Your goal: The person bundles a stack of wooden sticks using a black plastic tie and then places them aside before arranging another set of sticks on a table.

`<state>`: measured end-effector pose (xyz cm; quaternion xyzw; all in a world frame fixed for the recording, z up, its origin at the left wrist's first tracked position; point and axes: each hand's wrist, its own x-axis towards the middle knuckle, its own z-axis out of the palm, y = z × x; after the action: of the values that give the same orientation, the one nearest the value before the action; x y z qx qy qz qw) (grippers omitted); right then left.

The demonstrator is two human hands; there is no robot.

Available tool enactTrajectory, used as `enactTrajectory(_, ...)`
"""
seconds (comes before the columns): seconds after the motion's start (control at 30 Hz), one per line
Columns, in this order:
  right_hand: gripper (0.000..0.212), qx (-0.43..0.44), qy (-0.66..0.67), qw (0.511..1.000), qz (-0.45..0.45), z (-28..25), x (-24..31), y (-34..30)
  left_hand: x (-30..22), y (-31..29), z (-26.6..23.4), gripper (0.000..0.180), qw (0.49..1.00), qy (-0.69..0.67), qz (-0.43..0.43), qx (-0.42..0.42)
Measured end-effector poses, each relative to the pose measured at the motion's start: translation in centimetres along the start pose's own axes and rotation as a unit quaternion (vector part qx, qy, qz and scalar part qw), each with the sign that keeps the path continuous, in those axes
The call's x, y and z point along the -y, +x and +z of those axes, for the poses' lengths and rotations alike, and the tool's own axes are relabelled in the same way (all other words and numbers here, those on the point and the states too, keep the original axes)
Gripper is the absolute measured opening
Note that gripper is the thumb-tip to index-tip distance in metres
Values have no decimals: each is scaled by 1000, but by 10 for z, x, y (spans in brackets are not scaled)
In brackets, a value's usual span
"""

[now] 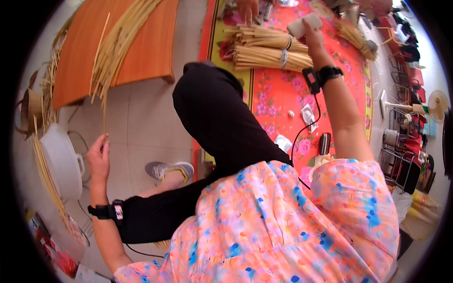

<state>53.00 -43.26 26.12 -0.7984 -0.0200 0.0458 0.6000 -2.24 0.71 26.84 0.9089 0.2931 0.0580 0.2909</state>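
Note:
My left hand (98, 154) is closed on the lower end of a thin straw strip (104, 118). That strip runs up to a long bundle of straw strips (120, 49) on the orange wooden table (155, 49). My right hand (314, 38) is raised over the red floral cloth, its fingers round a small off-white object with rounded corners (302, 26); its kind cannot be made out. Just left of that hand lie tied bundles of cut straw (264, 47), bound with greyish ties.
The red floral cloth (278, 94) bears a black oval item (325, 143), crumpled papers and another straw bundle (356, 37). Another person's hand (247, 10) is at the far edge. A white tub (61, 160) stands left; a fan (438, 106) and chairs stand right.

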Motion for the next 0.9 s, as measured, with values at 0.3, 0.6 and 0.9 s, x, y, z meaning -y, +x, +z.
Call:
enactTrajectory(0.3,51,8,-258,963,74,-5,-281,-128,-10,-12,-30,25,996,27,-84,15)
enactTrajectory(0.6,48,80,-356,928,81,-41,-262,-191,-15,-17,-9,28,970,-140,-197,-22)
enactTrajectory(0.9,45,332,-347,849,222,43,-233,-241,20,-21,-12,28,957,-137,-255,12)
